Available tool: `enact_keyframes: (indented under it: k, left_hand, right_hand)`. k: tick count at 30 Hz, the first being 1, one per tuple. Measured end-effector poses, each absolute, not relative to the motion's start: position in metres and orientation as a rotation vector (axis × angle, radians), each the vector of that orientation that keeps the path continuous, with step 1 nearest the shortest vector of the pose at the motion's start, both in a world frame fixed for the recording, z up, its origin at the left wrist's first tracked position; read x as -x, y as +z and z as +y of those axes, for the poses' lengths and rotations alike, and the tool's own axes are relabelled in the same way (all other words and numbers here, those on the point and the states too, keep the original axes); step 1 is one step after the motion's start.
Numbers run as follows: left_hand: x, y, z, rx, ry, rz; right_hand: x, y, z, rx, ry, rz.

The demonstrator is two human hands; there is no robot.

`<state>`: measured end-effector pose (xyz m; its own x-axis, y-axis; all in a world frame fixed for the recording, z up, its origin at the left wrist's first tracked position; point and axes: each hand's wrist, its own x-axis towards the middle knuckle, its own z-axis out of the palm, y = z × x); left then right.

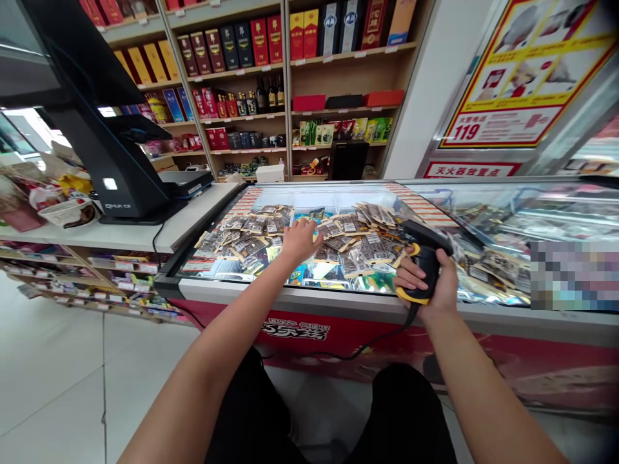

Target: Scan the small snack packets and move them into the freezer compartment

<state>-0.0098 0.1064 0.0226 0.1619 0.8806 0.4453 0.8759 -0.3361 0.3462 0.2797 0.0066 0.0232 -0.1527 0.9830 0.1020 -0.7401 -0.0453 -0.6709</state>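
My right hand (445, 283) is wrapped round the grip of a black and yellow barcode scanner (426, 264), held over the front edge of the chest freezer (367, 298). A black cable hangs from the scanner's grip and loops left across the freezer's red front. My left hand (300, 240) is palm down over the freezer's glass top, fingers stretched out and apart. It is between a left pile of small flat packets (258, 225) and a right pile of similar packets (370, 241). Whether its fingertips touch the glass or a packet, I cannot tell.
On the left, a counter (198, 209) bears a black checkout terminal (120, 167) and a white bowl (72, 211). Shelves of boxes and bottles (232, 48) stand behind the freezer. A second freezer (503, 212) adjoins on the right, below a wall poster (527, 71).
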Motion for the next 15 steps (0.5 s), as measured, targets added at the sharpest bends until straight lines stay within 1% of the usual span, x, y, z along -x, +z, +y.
enact_keyframes:
  k: [4, 6, 10, 15]
  left_hand:
    - [0.053, 0.035, 0.106, -2.199, 0.805, 2.270]
    - [0.073, 0.038, 0.104, -2.079, 0.701, 2.399]
    - [0.092, 0.036, 0.102, -2.079, 0.625, 2.438]
    - [0.092, 0.031, 0.115, -1.979, 0.798, 2.416]
  right_hand:
    - [-0.278, 0.026, 0.006, 0.529, 1.570, -0.774]
    - [-0.278, 0.026, 0.007, 0.572, 1.570, -0.813]
    - [-0.278, 0.026, 0.009, 0.571, 1.606, -0.786]
    - [-0.279, 0.025, 0.008, 0.543, 1.623, -0.763]
